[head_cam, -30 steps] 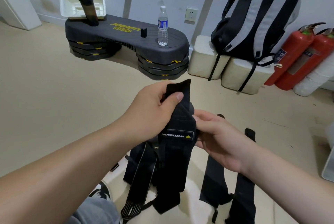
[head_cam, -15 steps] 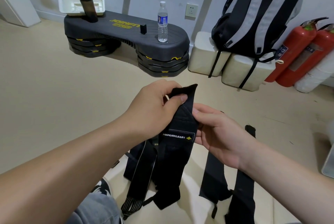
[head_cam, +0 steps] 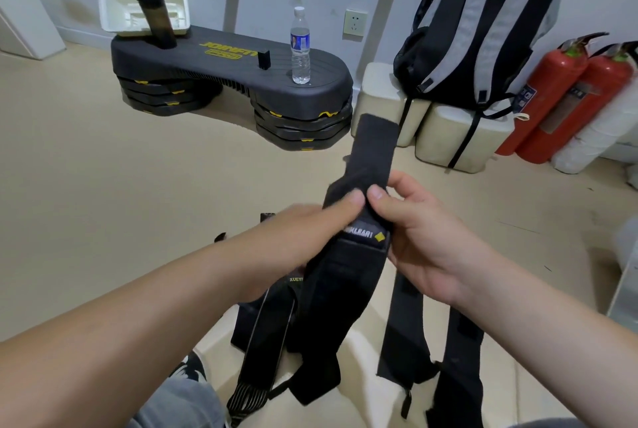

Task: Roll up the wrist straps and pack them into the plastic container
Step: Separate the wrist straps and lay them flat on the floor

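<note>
A black wrist strap [head_cam: 371, 158] with a yellow-lettered label stands up in front of me, its free end pointing away and its tail hanging down. My left hand [head_cam: 310, 231] pinches it from the left, thumb on the front. My right hand [head_cam: 414, 231] pinches it from the right, thumb tip next to the left thumb. Other black straps [head_cam: 407, 331] lie flat on the floor below, and a striped strap [head_cam: 266, 341] lies to their left. At the right edge a clear plastic container [head_cam: 625, 275] shows only partly.
A black step platform [head_cam: 221, 62] stands ahead with a water bottle [head_cam: 300, 44], a dark shaker bottle [head_cam: 155, 13] and a white tray [head_cam: 114, 10]. A striped backpack [head_cam: 483, 24] rests on white boxes [head_cam: 455, 137], beside two red fire extinguishers [head_cam: 552, 93]. Beige floor lies to the left.
The strap's free end has come up and now points away from me. My left hand slid down from the tip to the middle, and my right thumb came round to the front.
</note>
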